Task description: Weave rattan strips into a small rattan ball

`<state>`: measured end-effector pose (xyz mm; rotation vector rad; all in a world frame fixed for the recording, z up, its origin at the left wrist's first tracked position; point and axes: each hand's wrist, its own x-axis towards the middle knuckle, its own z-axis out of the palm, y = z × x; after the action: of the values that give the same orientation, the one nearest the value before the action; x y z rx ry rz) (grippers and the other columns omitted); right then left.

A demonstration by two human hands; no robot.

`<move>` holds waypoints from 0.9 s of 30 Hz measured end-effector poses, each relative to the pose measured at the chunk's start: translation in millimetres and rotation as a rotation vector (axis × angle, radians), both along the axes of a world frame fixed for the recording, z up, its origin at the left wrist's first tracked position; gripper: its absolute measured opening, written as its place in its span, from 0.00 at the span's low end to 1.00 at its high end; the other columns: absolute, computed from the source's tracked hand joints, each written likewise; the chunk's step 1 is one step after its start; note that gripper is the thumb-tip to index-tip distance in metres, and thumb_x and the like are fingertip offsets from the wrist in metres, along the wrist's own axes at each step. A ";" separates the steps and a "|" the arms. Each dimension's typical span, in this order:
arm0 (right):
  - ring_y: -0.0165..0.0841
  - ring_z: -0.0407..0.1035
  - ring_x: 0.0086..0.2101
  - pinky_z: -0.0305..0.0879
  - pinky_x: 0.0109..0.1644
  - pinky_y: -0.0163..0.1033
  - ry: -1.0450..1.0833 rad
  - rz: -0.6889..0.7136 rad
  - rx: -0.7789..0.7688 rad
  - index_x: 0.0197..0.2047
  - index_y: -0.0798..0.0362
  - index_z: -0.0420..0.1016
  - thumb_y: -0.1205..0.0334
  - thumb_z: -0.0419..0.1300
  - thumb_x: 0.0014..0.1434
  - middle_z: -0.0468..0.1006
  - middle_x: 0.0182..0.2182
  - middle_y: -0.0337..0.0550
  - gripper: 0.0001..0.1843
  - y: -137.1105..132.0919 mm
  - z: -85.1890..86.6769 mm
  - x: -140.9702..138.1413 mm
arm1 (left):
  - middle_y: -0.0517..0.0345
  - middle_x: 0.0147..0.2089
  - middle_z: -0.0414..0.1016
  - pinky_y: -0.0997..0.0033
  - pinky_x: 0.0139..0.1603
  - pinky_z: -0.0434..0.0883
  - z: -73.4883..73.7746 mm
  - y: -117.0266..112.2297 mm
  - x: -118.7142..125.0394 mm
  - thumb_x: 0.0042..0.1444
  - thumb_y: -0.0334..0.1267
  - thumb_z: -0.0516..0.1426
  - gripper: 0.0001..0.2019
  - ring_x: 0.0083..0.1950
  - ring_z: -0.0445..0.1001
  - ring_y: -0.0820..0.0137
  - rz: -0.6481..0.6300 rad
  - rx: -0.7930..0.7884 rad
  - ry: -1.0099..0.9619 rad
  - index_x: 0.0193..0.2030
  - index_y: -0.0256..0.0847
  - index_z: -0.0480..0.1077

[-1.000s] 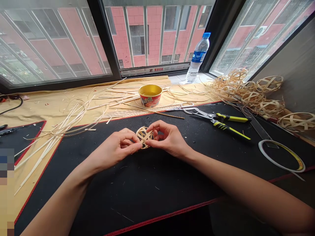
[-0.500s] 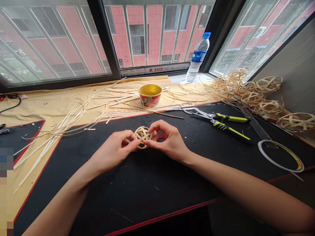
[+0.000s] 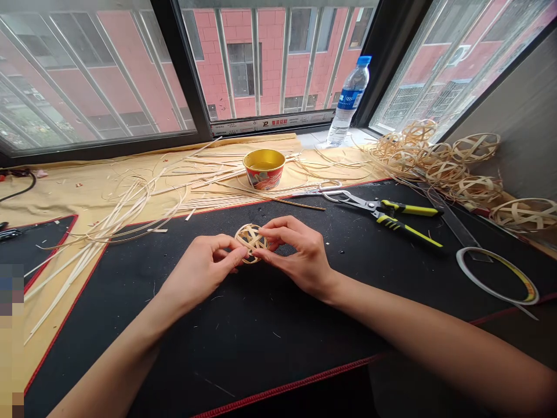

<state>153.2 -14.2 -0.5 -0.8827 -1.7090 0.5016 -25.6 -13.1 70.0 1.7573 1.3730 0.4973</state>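
A small openwork ball woven from pale bamboo strips (image 3: 251,237) is held between my two hands over the black mat (image 3: 243,337). My left hand (image 3: 206,261) pinches its left side with thumb and fingertips. On the right side, the thumb and fingers of my right hand (image 3: 298,249) grip the ball too, with the fingertips at its upper right and the thumb low at its front. Part of the ball is hidden behind the fingers.
Loose bamboo strips (image 3: 93,247) lie at left. Behind the ball stands a red bowl (image 3: 264,171). Yellow-handled pliers (image 3: 409,223), a roll of tape (image 3: 463,270) and a steel ruler (image 3: 456,223) lie right. Woven balls (image 3: 474,191) pile by the wall; a water bottle (image 3: 348,104) stands behind.
The fingers of my right hand have straightened a little and shifted on the ball's upper right. The ball has moved slightly left; my left hand keeps its pinch.
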 end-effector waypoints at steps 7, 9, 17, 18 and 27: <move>0.28 0.72 0.29 0.73 0.35 0.34 -0.141 -0.124 0.127 0.44 0.53 0.75 0.60 0.64 0.55 0.76 0.38 0.46 0.13 -3.0 1.9 -1.4 | 0.60 0.23 0.71 0.77 0.25 0.62 1.6 -0.4 1.8 0.51 0.49 0.56 0.17 0.24 0.65 0.74 -0.028 0.042 0.021 0.24 0.37 0.73; 0.29 0.73 0.31 0.72 0.36 0.34 -0.188 -0.136 0.162 0.44 0.53 0.74 0.59 0.63 0.56 0.76 0.38 0.47 0.12 -3.2 2.6 -1.5 | 0.60 0.23 0.71 0.76 0.25 0.63 1.7 -0.4 2.4 0.50 0.48 0.56 0.16 0.24 0.66 0.74 -0.024 0.037 0.017 0.23 0.37 0.72; 0.30 0.72 0.31 0.72 0.35 0.35 -0.211 -0.138 0.140 0.40 0.54 0.73 0.60 0.62 0.57 0.75 0.37 0.48 0.09 -3.5 4.5 -2.5 | 0.55 0.28 0.77 0.73 0.30 0.68 -1.8 -2.0 3.3 0.50 0.50 0.56 0.17 0.28 0.72 0.68 0.010 0.047 0.019 0.28 0.36 0.75; 0.29 0.71 0.29 0.71 0.34 0.35 -0.209 -0.134 0.114 0.40 0.53 0.72 0.59 0.62 0.57 0.75 0.36 0.47 0.09 -3.5 4.6 -2.6 | 0.55 0.28 0.77 0.73 0.29 0.67 -1.9 -2.3 3.5 0.50 0.50 0.56 0.17 0.28 0.72 0.69 0.010 0.061 0.038 0.28 0.36 0.75; 0.30 0.70 0.30 0.70 0.33 0.34 -0.196 -0.162 0.136 0.36 0.54 0.71 0.61 0.62 0.57 0.74 0.35 0.47 0.07 -3.5 2.7 -4.1 | 0.56 0.27 0.76 0.74 0.28 0.65 -3.2 -4.7 5.3 0.52 0.47 0.54 0.16 0.28 0.71 0.69 0.009 0.110 0.074 0.28 0.36 0.75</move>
<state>149.1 -17.8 2.3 -0.9872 -1.8059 0.1925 -20.4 -17.8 66.8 1.8757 1.4291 0.5264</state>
